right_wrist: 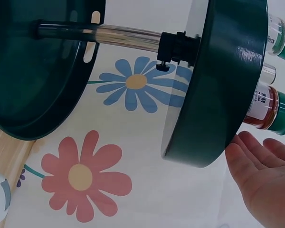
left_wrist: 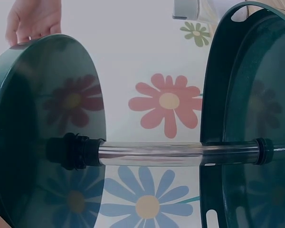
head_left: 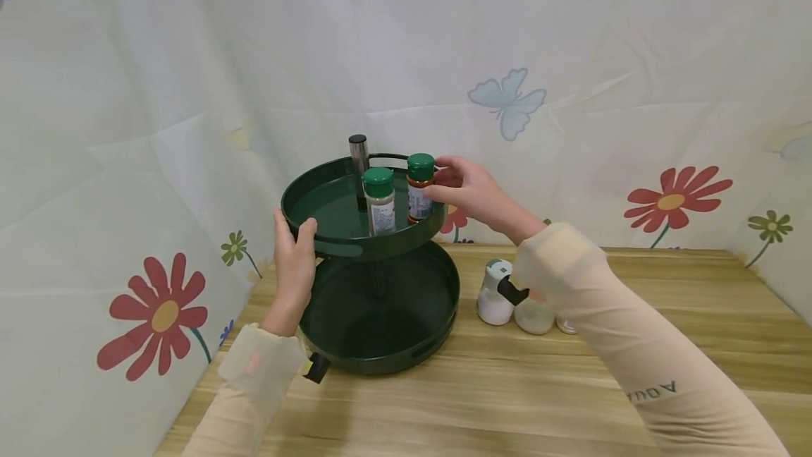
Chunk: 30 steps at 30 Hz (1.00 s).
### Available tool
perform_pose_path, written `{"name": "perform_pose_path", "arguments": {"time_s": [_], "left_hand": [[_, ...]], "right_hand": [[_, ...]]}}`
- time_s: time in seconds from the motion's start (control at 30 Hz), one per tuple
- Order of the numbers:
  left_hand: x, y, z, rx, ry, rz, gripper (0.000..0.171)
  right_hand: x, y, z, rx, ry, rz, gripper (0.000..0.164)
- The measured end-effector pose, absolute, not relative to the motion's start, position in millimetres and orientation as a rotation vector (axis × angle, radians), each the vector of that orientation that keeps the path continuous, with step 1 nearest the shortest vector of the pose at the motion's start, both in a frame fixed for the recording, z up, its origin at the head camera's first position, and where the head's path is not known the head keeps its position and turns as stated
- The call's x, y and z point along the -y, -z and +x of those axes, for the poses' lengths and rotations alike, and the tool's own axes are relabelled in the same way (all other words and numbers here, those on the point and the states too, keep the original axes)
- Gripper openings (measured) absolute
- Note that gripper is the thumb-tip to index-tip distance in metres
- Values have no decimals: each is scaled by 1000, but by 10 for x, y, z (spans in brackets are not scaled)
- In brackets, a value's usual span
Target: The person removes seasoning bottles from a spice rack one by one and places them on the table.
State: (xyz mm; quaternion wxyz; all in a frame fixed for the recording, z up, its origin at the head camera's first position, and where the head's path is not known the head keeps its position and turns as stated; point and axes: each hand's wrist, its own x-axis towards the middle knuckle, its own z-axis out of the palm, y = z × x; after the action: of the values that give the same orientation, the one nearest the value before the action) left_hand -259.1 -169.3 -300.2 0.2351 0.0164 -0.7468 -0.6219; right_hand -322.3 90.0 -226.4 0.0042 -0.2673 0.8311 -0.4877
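A dark green two-tier round rack stands on the table, its upper tray (head_left: 400, 247) above its lower tray (head_left: 387, 364). At the left rim of the upper tray, my left hand (head_left: 294, 263) grips the edge, thumb over the top. My right hand (head_left: 474, 192) is at the opposite rim, fingers extended beside a green-capped spice jar (head_left: 419, 202) with reddish contents. In the right wrist view, its fingertips lie against the tray's edge below that jar. Another green-capped spice jar (head_left: 382, 214), pale inside, stands upright to the left, before the metal pole (head_left: 359, 154).
Right of the rack on the wooden table (head_left: 444, 400) stand a white-filled seasoning jar (head_left: 495, 302), a second clear jar (head_left: 534, 317) and a third container (head_left: 566, 326), partly hidden by my right sleeve. A flowered curtain (head_left: 380, 41) hangs close behind and at the left.
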Motion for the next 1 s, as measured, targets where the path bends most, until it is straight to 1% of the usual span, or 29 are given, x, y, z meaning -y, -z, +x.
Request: {"name": "perform_pose_path", "arguments": {"time_s": [0.17,0.43,0.73,1.0], "left_hand": [[1692,2998,-2588,2042,1717,45,70],[1698,2998,-2584,2033,1737,22,70],[1699,3003,-2584,2051,1728,45,71],[1697,2995,-2587,2059,1722,55,70]], "right_hand": [[-862,2244,-3216,-2614,1515,-840,59],[-778,2241,-3229,-2608,1514,-862,52],[-699,2232,-3258,-2684,1443,-756,49],[-655,2255,-3281,-2732,1430,-716,46]]}}
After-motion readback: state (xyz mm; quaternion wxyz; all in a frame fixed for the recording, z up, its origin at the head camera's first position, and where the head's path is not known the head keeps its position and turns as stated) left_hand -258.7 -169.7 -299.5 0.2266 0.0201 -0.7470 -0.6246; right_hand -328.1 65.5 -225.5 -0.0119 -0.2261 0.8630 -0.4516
